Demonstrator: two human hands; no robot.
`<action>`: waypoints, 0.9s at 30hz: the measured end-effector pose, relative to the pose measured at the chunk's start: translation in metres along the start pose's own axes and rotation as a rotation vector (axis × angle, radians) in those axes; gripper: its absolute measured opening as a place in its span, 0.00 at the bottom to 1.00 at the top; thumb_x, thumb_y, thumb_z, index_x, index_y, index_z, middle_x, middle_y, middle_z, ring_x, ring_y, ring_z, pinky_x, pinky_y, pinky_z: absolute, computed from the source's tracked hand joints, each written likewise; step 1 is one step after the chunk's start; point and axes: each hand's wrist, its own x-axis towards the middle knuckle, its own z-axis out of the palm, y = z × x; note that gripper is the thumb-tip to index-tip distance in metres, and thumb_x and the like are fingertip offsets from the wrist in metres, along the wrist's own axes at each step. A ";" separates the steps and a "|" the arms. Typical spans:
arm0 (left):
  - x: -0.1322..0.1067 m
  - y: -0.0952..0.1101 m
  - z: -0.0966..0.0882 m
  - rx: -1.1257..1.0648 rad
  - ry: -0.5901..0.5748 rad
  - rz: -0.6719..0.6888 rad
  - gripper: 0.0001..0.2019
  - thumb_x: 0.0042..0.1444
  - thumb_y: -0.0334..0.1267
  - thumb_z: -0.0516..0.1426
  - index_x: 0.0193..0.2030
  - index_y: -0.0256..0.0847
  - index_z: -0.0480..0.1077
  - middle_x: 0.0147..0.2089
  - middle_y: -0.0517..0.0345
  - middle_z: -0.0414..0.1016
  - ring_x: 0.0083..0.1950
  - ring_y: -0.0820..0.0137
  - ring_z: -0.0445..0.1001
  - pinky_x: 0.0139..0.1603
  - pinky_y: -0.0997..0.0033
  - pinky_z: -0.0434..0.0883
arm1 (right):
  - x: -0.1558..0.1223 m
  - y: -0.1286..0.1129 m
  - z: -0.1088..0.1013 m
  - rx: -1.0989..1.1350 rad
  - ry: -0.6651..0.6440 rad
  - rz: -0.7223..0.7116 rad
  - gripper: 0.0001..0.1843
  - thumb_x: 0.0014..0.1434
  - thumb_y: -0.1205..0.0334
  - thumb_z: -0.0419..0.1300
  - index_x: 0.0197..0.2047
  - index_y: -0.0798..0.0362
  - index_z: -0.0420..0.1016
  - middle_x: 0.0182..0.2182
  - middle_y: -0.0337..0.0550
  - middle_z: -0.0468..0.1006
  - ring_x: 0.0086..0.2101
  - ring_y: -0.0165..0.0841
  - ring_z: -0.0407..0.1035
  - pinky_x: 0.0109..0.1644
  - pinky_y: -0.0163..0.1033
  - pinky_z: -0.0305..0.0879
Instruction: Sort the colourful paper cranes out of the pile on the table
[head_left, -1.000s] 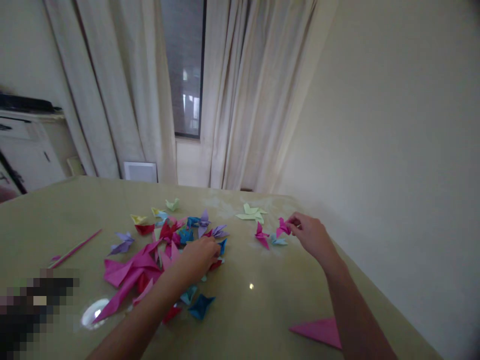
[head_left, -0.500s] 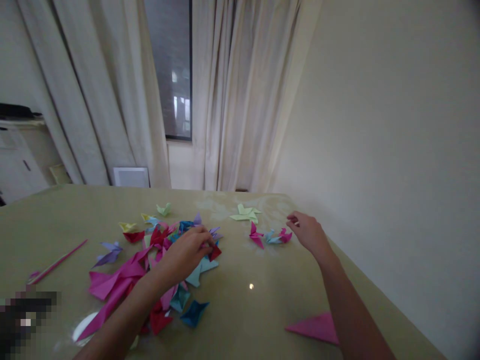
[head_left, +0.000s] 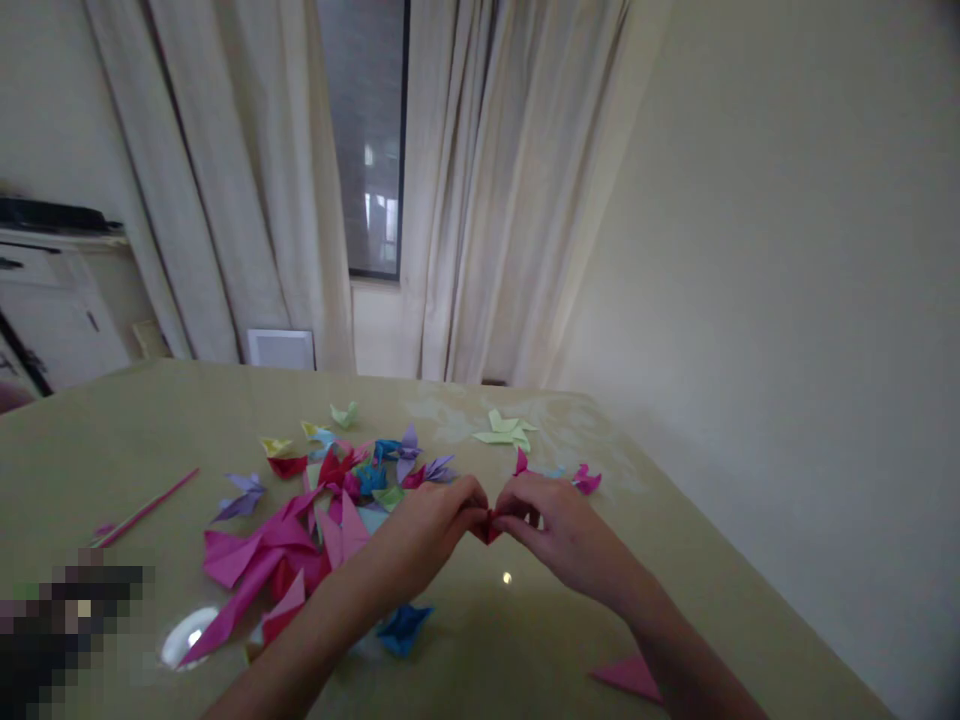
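Observation:
A small red folded-paper piece is pinched between both hands above the middle of the table; its exact shape is mostly covered by fingers. My left hand grips its left side with thumb and fingertips. On the other side, my right hand pinches it the same way. Left of my hands spreads a pile of coloured origami, including a large magenta folded figure, a blue folded piece and a purple one. Just beyond my right hand lies a magenta origami piece.
A pale green pinwheel-like paper piece rests toward the table's far edge. A pink paper point shows beside my right forearm. On the left lies a thin pink-and-green stick. The wall borders the table's right side.
My left hand has moved right from the pile with the red paper piece. My right hand has come left to meet it, and both now hold it. The view has shifted slightly.

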 end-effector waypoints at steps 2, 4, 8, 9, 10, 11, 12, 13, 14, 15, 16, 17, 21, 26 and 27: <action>0.005 -0.022 0.004 0.100 0.002 -0.052 0.14 0.73 0.36 0.50 0.53 0.45 0.77 0.53 0.52 0.84 0.56 0.60 0.80 0.57 0.64 0.71 | -0.001 0.015 -0.008 -0.083 -0.041 0.038 0.04 0.64 0.69 0.66 0.36 0.52 0.80 0.32 0.39 0.82 0.33 0.32 0.73 0.38 0.35 0.61; 0.008 -0.046 0.010 0.251 -0.033 -0.135 0.16 0.70 0.32 0.52 0.59 0.44 0.76 0.62 0.48 0.81 0.65 0.57 0.76 0.66 0.59 0.67 | -0.002 0.034 -0.015 -0.123 -0.091 0.094 0.05 0.63 0.71 0.64 0.37 0.53 0.79 0.32 0.39 0.82 0.33 0.33 0.74 0.37 0.34 0.61; 0.010 -0.079 0.021 0.370 -0.137 -0.204 0.18 0.62 0.27 0.57 0.57 0.44 0.78 0.63 0.48 0.79 0.67 0.56 0.74 0.69 0.59 0.66 | 0.001 0.070 -0.022 -0.159 -0.248 0.233 0.04 0.60 0.72 0.65 0.37 0.54 0.78 0.33 0.39 0.83 0.35 0.33 0.76 0.36 0.32 0.63; 0.010 -0.082 0.024 0.374 -0.142 -0.209 0.17 0.62 0.26 0.57 0.54 0.43 0.78 0.61 0.48 0.80 0.65 0.57 0.75 0.68 0.60 0.67 | 0.002 0.077 -0.022 -0.182 -0.284 0.270 0.05 0.58 0.72 0.65 0.37 0.53 0.78 0.32 0.38 0.83 0.35 0.32 0.77 0.36 0.31 0.63; 0.009 -0.083 0.025 0.381 -0.144 -0.215 0.15 0.62 0.26 0.57 0.51 0.43 0.79 0.59 0.48 0.81 0.64 0.57 0.76 0.66 0.61 0.68 | 0.002 0.083 -0.022 -0.209 -0.309 0.308 0.06 0.56 0.73 0.66 0.36 0.53 0.79 0.31 0.38 0.83 0.34 0.32 0.77 0.34 0.31 0.62; 0.010 -0.083 0.026 0.386 -0.145 -0.218 0.13 0.62 0.26 0.56 0.48 0.42 0.79 0.56 0.48 0.81 0.62 0.57 0.77 0.64 0.62 0.69 | 0.002 0.087 -0.023 -0.239 -0.322 0.343 0.08 0.53 0.74 0.67 0.34 0.53 0.79 0.30 0.37 0.82 0.33 0.32 0.76 0.33 0.31 0.61; 0.010 -0.081 0.025 0.390 -0.144 -0.219 0.12 0.62 0.26 0.56 0.45 0.42 0.79 0.54 0.48 0.82 0.61 0.57 0.77 0.62 0.62 0.69 | 0.001 0.091 -0.025 -0.271 -0.319 0.374 0.09 0.50 0.75 0.68 0.33 0.53 0.78 0.29 0.37 0.82 0.32 0.33 0.76 0.32 0.32 0.59; 0.010 -0.079 0.023 0.391 -0.141 -0.216 0.11 0.63 0.27 0.56 0.44 0.42 0.78 0.53 0.49 0.82 0.59 0.58 0.78 0.60 0.63 0.70 | -0.001 0.092 -0.027 -0.307 -0.300 0.403 0.11 0.47 0.77 0.69 0.32 0.53 0.78 0.29 0.37 0.82 0.32 0.34 0.75 0.32 0.32 0.58; 0.010 -0.076 0.021 0.392 -0.136 -0.212 0.10 0.64 0.27 0.55 0.43 0.43 0.78 0.52 0.49 0.82 0.58 0.58 0.78 0.59 0.63 0.70 | -0.004 0.092 -0.030 -0.349 -0.272 0.432 0.13 0.45 0.78 0.69 0.32 0.53 0.79 0.30 0.39 0.82 0.33 0.36 0.76 0.33 0.33 0.57; 0.010 -0.071 0.017 0.391 -0.130 -0.204 0.10 0.65 0.28 0.55 0.43 0.43 0.77 0.51 0.50 0.81 0.56 0.58 0.78 0.57 0.64 0.70 | -0.007 0.089 -0.033 -0.393 -0.236 0.459 0.14 0.46 0.79 0.68 0.34 0.53 0.80 0.32 0.42 0.82 0.35 0.38 0.76 0.35 0.34 0.58; 0.010 -0.064 0.013 0.386 -0.124 -0.188 0.10 0.66 0.29 0.54 0.43 0.43 0.77 0.51 0.51 0.81 0.55 0.59 0.79 0.56 0.64 0.70 | -0.011 0.084 -0.036 -0.439 -0.197 0.481 0.16 0.47 0.79 0.67 0.38 0.52 0.80 0.35 0.44 0.83 0.37 0.40 0.77 0.36 0.36 0.58; 0.010 -0.056 0.009 0.374 -0.118 -0.161 0.11 0.66 0.29 0.53 0.43 0.43 0.77 0.51 0.51 0.81 0.54 0.59 0.79 0.55 0.63 0.70 | -0.014 0.077 -0.039 -0.469 -0.157 0.480 0.17 0.50 0.78 0.67 0.42 0.52 0.81 0.38 0.46 0.84 0.40 0.41 0.77 0.39 0.37 0.60; 0.002 -0.014 -0.003 0.221 -0.088 0.055 0.10 0.69 0.30 0.54 0.44 0.44 0.78 0.50 0.53 0.80 0.53 0.62 0.79 0.55 0.65 0.70 | -0.020 0.033 -0.038 -0.154 -0.059 0.197 0.16 0.65 0.63 0.67 0.55 0.47 0.78 0.46 0.44 0.84 0.42 0.38 0.78 0.46 0.40 0.68; -0.010 0.016 -0.007 0.050 -0.009 0.269 0.09 0.70 0.31 0.57 0.45 0.46 0.78 0.46 0.58 0.80 0.50 0.67 0.78 0.52 0.71 0.71 | -0.015 -0.004 -0.018 0.206 -0.110 -0.043 0.06 0.68 0.62 0.66 0.48 0.48 0.81 0.39 0.37 0.83 0.37 0.32 0.76 0.43 0.35 0.69; -0.011 0.016 -0.008 0.028 0.013 0.284 0.08 0.70 0.31 0.57 0.45 0.46 0.78 0.47 0.58 0.80 0.50 0.67 0.78 0.52 0.71 0.71 | -0.013 -0.006 -0.016 0.185 -0.091 -0.048 0.05 0.68 0.64 0.66 0.47 0.48 0.82 0.37 0.37 0.83 0.37 0.32 0.76 0.42 0.35 0.68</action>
